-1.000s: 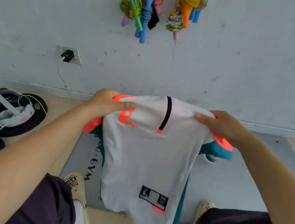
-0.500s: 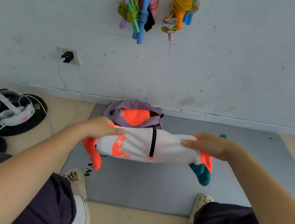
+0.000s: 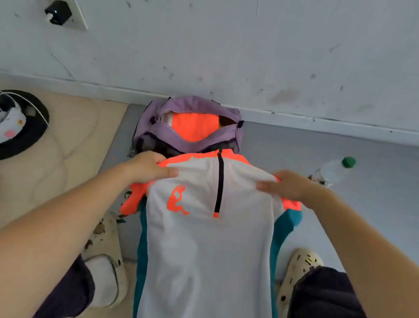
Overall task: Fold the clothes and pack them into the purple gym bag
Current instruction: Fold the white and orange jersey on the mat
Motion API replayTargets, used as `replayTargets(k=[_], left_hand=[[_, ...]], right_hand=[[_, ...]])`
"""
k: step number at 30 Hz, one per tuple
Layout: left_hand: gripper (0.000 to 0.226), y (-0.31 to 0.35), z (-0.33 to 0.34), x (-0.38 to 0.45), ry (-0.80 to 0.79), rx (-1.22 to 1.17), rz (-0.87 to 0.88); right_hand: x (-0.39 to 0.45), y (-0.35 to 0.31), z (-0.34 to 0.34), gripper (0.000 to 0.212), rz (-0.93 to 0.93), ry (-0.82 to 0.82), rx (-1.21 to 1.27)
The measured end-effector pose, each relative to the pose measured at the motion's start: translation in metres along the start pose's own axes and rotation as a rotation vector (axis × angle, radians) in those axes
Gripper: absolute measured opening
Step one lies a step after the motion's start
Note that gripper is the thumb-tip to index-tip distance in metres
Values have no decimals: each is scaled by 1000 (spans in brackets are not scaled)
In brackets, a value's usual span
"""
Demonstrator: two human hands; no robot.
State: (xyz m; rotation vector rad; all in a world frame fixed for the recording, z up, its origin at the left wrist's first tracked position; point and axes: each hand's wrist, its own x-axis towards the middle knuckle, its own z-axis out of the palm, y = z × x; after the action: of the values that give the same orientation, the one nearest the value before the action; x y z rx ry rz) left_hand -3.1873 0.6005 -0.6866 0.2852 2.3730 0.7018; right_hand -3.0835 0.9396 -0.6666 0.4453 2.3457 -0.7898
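Here, the left hand (image 3: 146,168) and right hand (image 3: 291,186) each pinch a shoulder of the one white, orange and teal zip-neck sports shirt (image 3: 209,238), held up just in front of the single purple fabric gym bag (image 3: 190,119). The bag sits open against the wall on the grey floor mat (image 3: 354,216), an orange garment (image 3: 195,128) inside. One green-capped clear plastic bottle (image 3: 333,170) lies right of the bag, with bare mat around it.

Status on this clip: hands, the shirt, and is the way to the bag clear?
Left hand and right hand grip shirt at shoulders. Shirt unfolded, hanging. Purple bag open, orange cloth inside. Nothing between shirt and bag.
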Motion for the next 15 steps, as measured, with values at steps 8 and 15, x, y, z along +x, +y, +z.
replayTargets(k=[8, 15], left_hand=[[31, -72, 98, 83, 10, -12, -145], [32, -89, 110, 115, 497, -2, -130]], right_hand=[[115, 50, 74, 26, 86, -63, -41], [152, 56, 94, 28, 93, 495, 107]])
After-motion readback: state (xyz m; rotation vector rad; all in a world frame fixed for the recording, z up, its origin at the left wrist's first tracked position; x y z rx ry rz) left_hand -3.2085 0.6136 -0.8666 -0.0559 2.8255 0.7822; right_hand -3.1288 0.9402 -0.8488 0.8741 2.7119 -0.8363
